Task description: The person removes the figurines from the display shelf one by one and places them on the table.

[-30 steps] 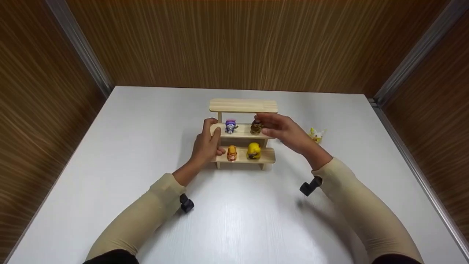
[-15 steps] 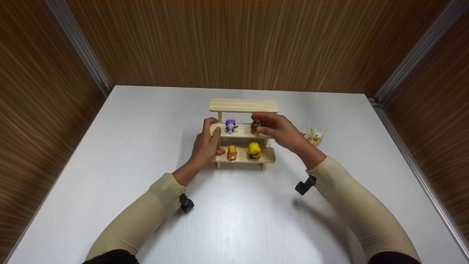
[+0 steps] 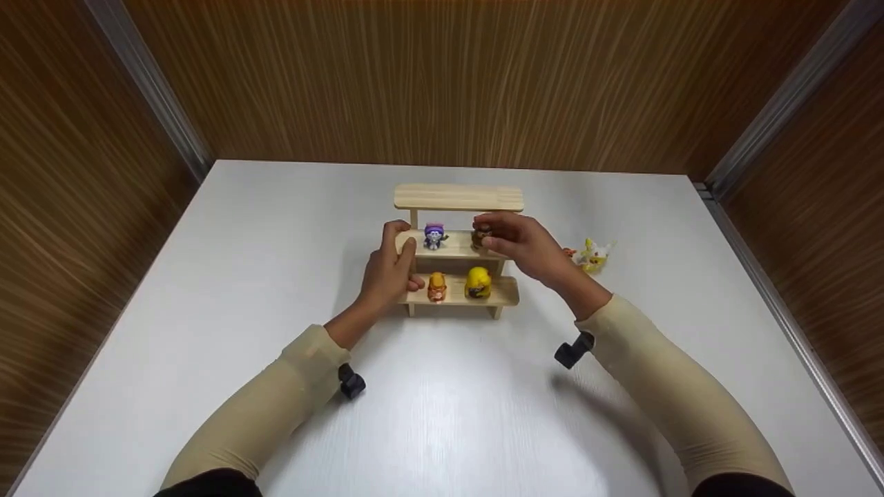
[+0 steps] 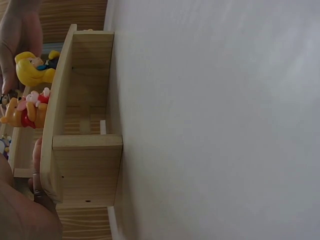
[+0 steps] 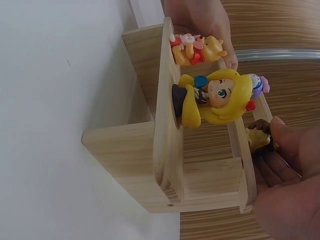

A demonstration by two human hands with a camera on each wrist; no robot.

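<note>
A three-tier wooden display shelf (image 3: 458, 197) stands on the white table. My left hand (image 3: 388, 270) grips its left end, with fingers at the middle and lower tiers. My right hand (image 3: 535, 250) pinches a brown figurine (image 5: 259, 137) at the right of the middle tier, partly hidden by the fingers in the head view. On the same tier, to the left, stands a purple-and-white figurine (image 3: 434, 236). The bottom tier bears an orange Winnie-the-Pooh figurine (image 4: 31, 111) hugging a pink piglet, and beside it a yellow-haired girl figurine (image 5: 217, 97).
Right of the shelf, behind my right wrist, a white-and-yellow figurine (image 3: 594, 255) lies on the table (image 3: 442, 400). A small orange-red thing (image 3: 569, 252) shows next to it, partly hidden. Wood-grain panels (image 3: 442, 83) wall in the back and sides.
My right hand has shifted slightly left, closing its thumb and fingers on the brown figurine. The orange-red thing has come into view behind the wrist. The left hand keeps its place.
</note>
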